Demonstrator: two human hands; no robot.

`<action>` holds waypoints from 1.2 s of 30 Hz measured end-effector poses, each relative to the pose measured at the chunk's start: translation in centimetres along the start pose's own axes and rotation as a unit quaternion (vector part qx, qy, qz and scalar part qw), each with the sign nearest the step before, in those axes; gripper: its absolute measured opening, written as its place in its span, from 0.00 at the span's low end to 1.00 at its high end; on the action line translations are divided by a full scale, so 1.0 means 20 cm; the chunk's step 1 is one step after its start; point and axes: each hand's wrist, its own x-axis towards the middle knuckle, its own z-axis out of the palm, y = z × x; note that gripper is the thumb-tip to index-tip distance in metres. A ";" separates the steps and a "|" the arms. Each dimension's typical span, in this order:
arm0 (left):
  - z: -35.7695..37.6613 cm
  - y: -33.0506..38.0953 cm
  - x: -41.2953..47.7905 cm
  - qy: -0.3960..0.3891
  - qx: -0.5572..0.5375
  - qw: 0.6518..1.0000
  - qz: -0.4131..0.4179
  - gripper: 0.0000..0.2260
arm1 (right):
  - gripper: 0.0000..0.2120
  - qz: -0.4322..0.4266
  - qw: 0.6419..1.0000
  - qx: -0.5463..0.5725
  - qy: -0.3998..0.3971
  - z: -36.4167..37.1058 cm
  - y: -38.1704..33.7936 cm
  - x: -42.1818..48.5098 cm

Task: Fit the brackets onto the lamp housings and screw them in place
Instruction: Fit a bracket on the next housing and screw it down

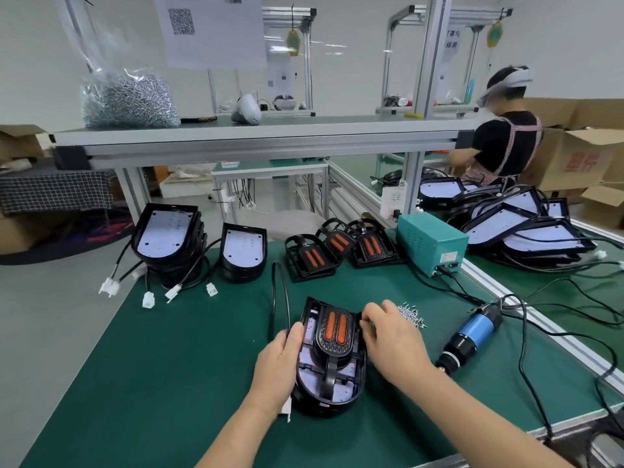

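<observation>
White walls point(371, 79), grey floor point(50, 298), aluminium shelf point(256, 140).

Left hand point(278, 363) grips housing point(341, 396); bracket point(334, 332) seemingly seated.

The green-matted workbench point(152, 366) carries a black lamp housing point(324, 408) centrally, stacked black housings point(165, 238) at ten o'clock, orange-striped black brackets point(312, 258) at twelve, a teal metal box point(432, 241) at one, silver screws point(410, 314) and a blue screwdriver point(472, 332) at three.

Body in view: two forearms and their grips, nothing more. Left grip point(278, 366) and right grip point(391, 339) are bare. Left forearm point(233, 437) and right forearm point(479, 417) are bare right down to the near frame edge. Nail detail is too blurred to log.
</observation>
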 end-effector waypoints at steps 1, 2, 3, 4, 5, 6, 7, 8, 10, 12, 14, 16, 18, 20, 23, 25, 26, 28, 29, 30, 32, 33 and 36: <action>0.00 0.00 0.00 0.012 0.005 1.000 -0.001 0.20 | 0.05 0.042 0.999 0.025 -0.009 0.02 -0.02 -0.01; 0.01 0.00 -0.01 0.020 0.008 1.000 -0.004 0.21 | 0.04 0.075 0.995 0.059 -0.022 0.04 -0.04 -0.02; 0.01 -0.01 -0.02 0.023 0.009 1.000 -0.008 0.21 | 0.05 0.094 0.992 0.083 -0.028 0.06 -0.05 -0.03; 0.01 -0.01 -0.03 0.023 0.011 1.000 -0.013 0.21 | 0.06 0.097 0.991 0.085 -0.025 0.07 -0.06 -0.03; 0.02 -0.01 -0.04 0.024 0.013 0.999 -0.017 0.21 | 0.07 0.095 0.992 0.077 -0.015 0.08 -0.06 -0.03; 0.03 -0.02 -0.06 0.025 0.016 0.999 -0.021 0.20 | 0.08 0.090 0.993 0.072 -0.003 0.09 -0.07 -0.03; 0.03 -0.02 -0.07 0.028 0.016 0.999 -0.025 0.19 | 0.08 0.084 0.994 0.069 0.003 0.09 -0.07 -0.03; 0.04 -0.03 -0.08 0.030 0.012 0.999 -0.027 0.18 | 0.07 0.074 0.995 0.064 0.001 0.09 -0.08 -0.02; 0.03 -0.02 -0.10 0.027 -0.014 0.999 -0.037 0.17 | 0.07 0.039 0.999 0.026 -0.019 0.09 -0.09 0.00; 0.03 0.00 -0.11 0.013 -0.031 0.998 -0.047 0.19 | 0.06 0.014 0.998 -0.035 -0.041 0.08 -0.11 0.01; 0.03 0.02 -0.12 0.006 -0.011 0.999 -0.046 0.19 | 0.05 -0.005 0.993 -0.100 -0.065 0.08 -0.13 0.00; 0.02 0.03 -0.13 0.002 0.021 0.999 -0.037 0.17 | 0.07 -0.007 0.991 -0.120 -0.066 0.08 -0.14 -0.01; 0.01 0.03 -0.14 0.011 0.028 0.999 -0.028 0.17 | 0.07 0.019 0.998 -0.060 -0.023 0.10 -0.14 -0.02; 0.00 0.02 -0.14 0.026 0.035 0.999 -0.026 0.17 | 0.13 0.077 0.997 0.024 -0.010 0.11 -0.14 -0.02; 0.01 0.06 -0.14 0.049 0.042 0.997 -0.031 0.17 | 0.12 0.111 0.990 0.068 -0.063 0.13 -0.13 0.00; 0.01 0.06 -0.13 0.075 0.062 0.994 -0.043 0.18 | 0.12 0.103 0.990 0.066 -0.063 0.12 -0.12 0.02; 0.01 0.04 -0.13 0.091 0.088 0.991 -0.043 0.17 | 0.12 0.096 0.991 0.066 -0.061 0.10 -0.12 0.03; 0.00 0.02 -0.13 0.122 0.150 0.981 -0.020 0.12 | 0.11 0.081 0.993 0.057 -0.060 0.09 -0.11 0.05; -0.01 0.02 -0.13 0.132 0.168 0.977 -0.010 0.07 | 0.11 0.074 0.994 0.050 -0.060 0.09 -0.10 0.06; -0.01 0.02 -0.14 0.143 0.179 0.973 -0.005 0.08 | 0.11 0.070 0.995 0.044 -0.060 0.09 -0.10 0.07; -0.03 0.00 -0.13 0.151 0.220 0.963 0.024 0.19 | 0.11 0.063 0.996 0.036 -0.059 0.09 -0.10 0.07; -0.05 0.00 -0.12 0.146 0.258 0.954 0.043 0.20 | 0.11 0.060 0.996 0.035 -0.058 0.09 -0.10 0.08; -0.07 0.02 -0.05 0.119 0.347 0.929 0.052 0.13 | 0.14 0.052 0.996 0.051 -0.057 0.10 -0.11 0.08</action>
